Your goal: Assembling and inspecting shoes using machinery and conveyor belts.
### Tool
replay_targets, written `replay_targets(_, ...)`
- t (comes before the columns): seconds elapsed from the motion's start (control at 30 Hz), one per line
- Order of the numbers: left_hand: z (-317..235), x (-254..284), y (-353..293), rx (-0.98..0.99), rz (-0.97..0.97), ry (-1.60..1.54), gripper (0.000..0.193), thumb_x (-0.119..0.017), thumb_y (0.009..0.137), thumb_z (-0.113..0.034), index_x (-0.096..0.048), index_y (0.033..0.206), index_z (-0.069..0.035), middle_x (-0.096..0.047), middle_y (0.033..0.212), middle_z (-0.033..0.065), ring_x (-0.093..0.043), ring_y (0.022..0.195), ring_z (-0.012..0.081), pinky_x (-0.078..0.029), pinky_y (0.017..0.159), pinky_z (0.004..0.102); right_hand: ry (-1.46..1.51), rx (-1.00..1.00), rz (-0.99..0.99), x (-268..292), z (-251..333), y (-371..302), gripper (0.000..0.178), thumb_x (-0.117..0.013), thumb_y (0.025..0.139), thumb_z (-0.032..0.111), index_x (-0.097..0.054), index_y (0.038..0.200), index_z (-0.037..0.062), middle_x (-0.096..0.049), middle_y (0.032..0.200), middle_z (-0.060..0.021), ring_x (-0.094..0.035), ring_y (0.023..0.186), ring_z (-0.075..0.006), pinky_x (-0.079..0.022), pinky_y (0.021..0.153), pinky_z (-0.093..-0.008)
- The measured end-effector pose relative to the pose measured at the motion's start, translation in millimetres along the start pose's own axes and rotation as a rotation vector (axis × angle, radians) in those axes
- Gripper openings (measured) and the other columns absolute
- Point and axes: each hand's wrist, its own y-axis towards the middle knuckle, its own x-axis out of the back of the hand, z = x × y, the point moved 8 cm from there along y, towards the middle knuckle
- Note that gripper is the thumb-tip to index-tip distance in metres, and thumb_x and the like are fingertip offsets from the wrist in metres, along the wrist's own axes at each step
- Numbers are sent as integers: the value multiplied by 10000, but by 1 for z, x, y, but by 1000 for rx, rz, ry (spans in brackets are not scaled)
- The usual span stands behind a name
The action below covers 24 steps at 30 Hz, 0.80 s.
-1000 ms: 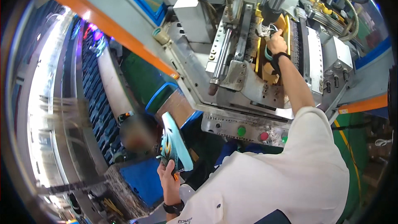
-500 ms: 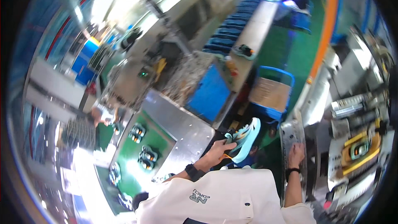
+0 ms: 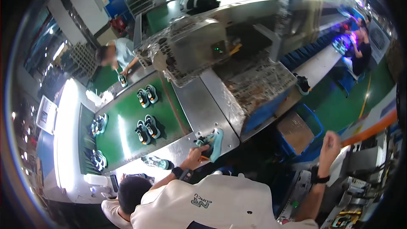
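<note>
My left hand (image 3: 195, 156), a dark watch on its wrist, grips a pale-blue and black sneaker (image 3: 216, 146) at the collar. The shoe is tilted, its light sole turned to the right, over the near corner of the metal table (image 3: 229, 139). My right hand (image 3: 330, 146), with a black band on the wrist, is raised at the right with its fingers curled. I see nothing in it. It is near an orange pipe (image 3: 369, 128). Another pale-blue shoe (image 3: 155, 162) lies on the metal ledge left of my left hand.
Pairs of sneakers (image 3: 147, 129) stand on the green conveyor belt (image 3: 127, 101). Across it, a person (image 3: 121, 55) handles a shoe. Another person's head (image 3: 135, 193) is close at lower left. A blue-framed cart (image 3: 296, 133) stands right of the bench; machinery (image 3: 356, 186) fills the lower right.
The view has swung toward the conveyor. My right hand has left the machine's edge at the right and risen. My left hand has carried the sneaker over to the metal table's corner.
</note>
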Motion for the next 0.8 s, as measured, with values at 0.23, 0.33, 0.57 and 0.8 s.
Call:
replay_targets(0.23, -30, 131, 94, 274, -505, -508, 208, -714, 824, -139, -652, 933, 28, -679, 876, 123, -684, 741, 251, -566, 591, 404, -64, 815, 176, -175, 292, 205, 240, -610, 837, -76, -634, 1056, 20, -653, 972, -91, -608, 811, -161, -473, 673, -275)
replay_targets(0.33, -37, 198, 160, 259, -622, -444, 267, -747, 797, -146, -643, 940, 54, -676, 894, 140, -675, 734, 264, -556, 604, 400, -8, 918, 320, -255, 364, 250, 403, -600, 833, -90, -608, 1207, 60, -659, 1107, -96, -637, 925, -180, -499, 731, -277)
replay_targets(0.57, -4, 417, 297, -244, -783, -22, 267, -742, 752, -153, -646, 895, 51, -658, 809, 123, -627, 638, 232, -497, 513, 372, -102, 1381, 657, -430, 513, 256, 694, -585, 666, -122, -521, 1328, 78, -528, 1373, -100, -470, 1301, -265, -329, 1100, -351)
replay_targets(0.8, -105, 406, 335, -238, -983, 417, 750, -720, 777, -283, -389, 1332, 98, -547, 1248, 290, -532, 1173, 399, -422, 992, 425, -161, 1430, 743, -498, 509, 274, 533, -668, 607, -152, -548, 1104, -3, -584, 1241, -114, -568, 1151, -246, -419, 986, -307)
